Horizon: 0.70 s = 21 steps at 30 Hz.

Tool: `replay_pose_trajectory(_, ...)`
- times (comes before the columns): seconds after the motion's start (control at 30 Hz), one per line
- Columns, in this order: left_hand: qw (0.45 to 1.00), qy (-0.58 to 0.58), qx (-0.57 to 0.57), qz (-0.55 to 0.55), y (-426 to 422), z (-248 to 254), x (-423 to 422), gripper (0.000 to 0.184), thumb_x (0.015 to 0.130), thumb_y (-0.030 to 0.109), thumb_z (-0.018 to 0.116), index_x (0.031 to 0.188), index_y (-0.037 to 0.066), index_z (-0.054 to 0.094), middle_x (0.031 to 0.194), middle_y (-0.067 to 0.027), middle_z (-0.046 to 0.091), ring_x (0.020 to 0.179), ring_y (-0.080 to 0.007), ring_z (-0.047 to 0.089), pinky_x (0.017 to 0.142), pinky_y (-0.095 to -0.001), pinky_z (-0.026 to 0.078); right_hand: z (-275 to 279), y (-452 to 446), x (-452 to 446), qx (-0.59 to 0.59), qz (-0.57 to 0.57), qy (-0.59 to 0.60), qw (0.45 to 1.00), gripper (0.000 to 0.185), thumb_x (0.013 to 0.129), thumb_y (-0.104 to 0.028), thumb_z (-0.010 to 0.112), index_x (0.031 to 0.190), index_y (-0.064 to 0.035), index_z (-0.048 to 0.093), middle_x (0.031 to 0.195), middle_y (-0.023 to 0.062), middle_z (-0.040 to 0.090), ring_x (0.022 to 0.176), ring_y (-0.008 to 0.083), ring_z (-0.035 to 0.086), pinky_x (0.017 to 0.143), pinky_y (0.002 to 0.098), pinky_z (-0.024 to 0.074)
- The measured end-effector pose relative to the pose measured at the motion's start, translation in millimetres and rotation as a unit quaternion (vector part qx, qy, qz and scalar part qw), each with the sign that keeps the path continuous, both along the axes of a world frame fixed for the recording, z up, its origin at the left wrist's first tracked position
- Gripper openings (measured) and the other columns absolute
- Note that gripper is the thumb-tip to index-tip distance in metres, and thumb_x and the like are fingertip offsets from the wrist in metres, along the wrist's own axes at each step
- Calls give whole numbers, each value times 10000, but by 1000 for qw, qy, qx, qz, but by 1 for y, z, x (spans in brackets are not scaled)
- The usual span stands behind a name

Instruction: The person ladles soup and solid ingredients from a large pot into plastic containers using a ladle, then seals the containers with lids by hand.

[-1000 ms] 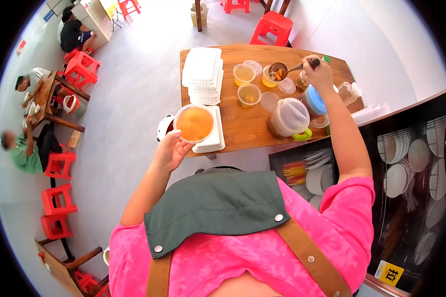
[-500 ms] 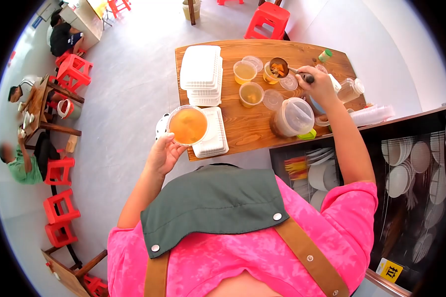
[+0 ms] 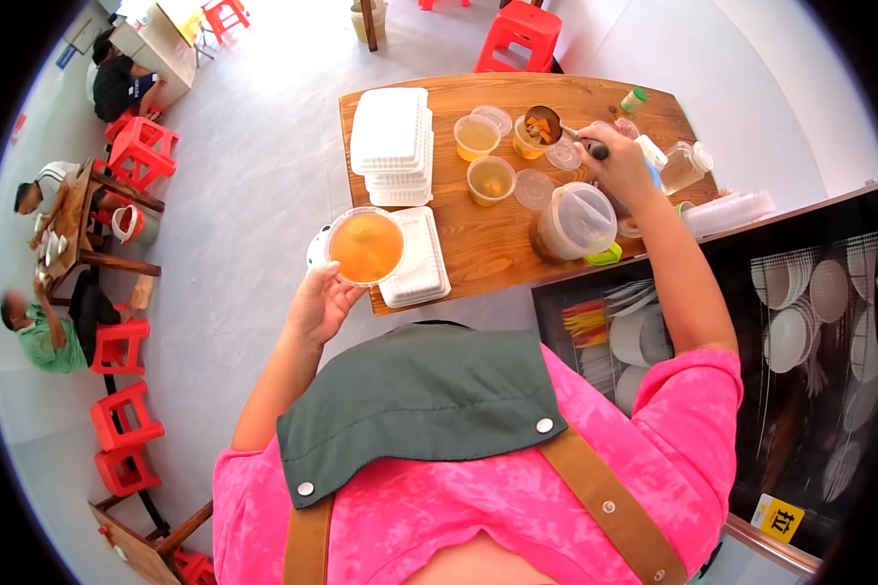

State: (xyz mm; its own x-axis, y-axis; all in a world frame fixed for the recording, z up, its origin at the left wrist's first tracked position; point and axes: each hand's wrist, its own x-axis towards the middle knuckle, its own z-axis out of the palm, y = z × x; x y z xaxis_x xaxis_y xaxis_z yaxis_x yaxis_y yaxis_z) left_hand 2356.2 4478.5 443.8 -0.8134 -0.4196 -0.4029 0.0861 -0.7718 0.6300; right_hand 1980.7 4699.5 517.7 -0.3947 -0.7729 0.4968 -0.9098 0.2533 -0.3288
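Note:
My left hand [image 3: 320, 304] grips the rim of a clear plastic bowl [image 3: 366, 247] of orange soup, held up beside the white foam boxes. In my right hand [image 3: 617, 164] is the dark handle of a ladle [image 3: 553, 119]. The ladle's bowl tilts over the rim of a clear plastic cup [image 3: 525, 148], with orange pieces at its lower edge. Two more cups of pale yellow soup, one behind [image 3: 477, 137] and one nearer [image 3: 491, 180], stand to the left of it. Clear round lids [image 3: 534, 189] lie around the cups. A clear lidded pitcher [image 3: 578, 222] stands nearer me.
Stacked white foam boxes [image 3: 390, 132] occupy the wooden table's [image 3: 498, 278] left side. Jars [image 3: 686, 166], a green-capped shaker [image 3: 633, 98] and nested plastic cups [image 3: 732, 212] are at the right. A dish cabinet [image 3: 693, 302] stands below right. Seated people [image 3: 49, 331] and red stools [image 3: 522, 39] are farther off.
The ladle's bowl has tipped further over the cup, its orange pieces shifting toward the lower edge. My right hand has turned slightly. My left hand holds the bowl almost still.

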Motion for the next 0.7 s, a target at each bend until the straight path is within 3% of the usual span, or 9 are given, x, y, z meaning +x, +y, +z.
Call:
replay_pose_trajectory(0.43, 1000, -5, 25, 4, -1, 1, 5, 496, 775, 167, 518, 1180, -65, 351, 1152, -197, 474, 1046, -279, 511, 911, -381, 438, -5, 1, 1, -30, 6, 8, 999, 169, 729, -191, 647, 839, -73, 600, 782, 115, 615, 690, 274, 588, 619, 333, 471)
replay_pose_trajectory(0.63, 1000, -4, 27, 3, 0, -1, 7, 512, 768, 175, 533, 1183, -62, 348, 1153, -196, 473, 1051, -282, 508, 913, -389, 435, -8, 8, -14, -78, -58, 16, 995, 148, 757, -195, 625, 836, -72, 602, 695, 106, 610, 633, 230, 600, 576, 295, 462)
replay_pose_trajectory(0.7, 1000, -7, 4, 3, 0, -2, 7, 518, 779, 217, 522, 1169, -88, 366, 1160, -220, 474, 1064, -308, 500, 933, -416, 417, -5, 11, -15, -139, -162, -166, 963, 172, 791, -216, 594, 832, -49, 601, 640, 83, 605, 566, 167, 603, 537, 267, 459)
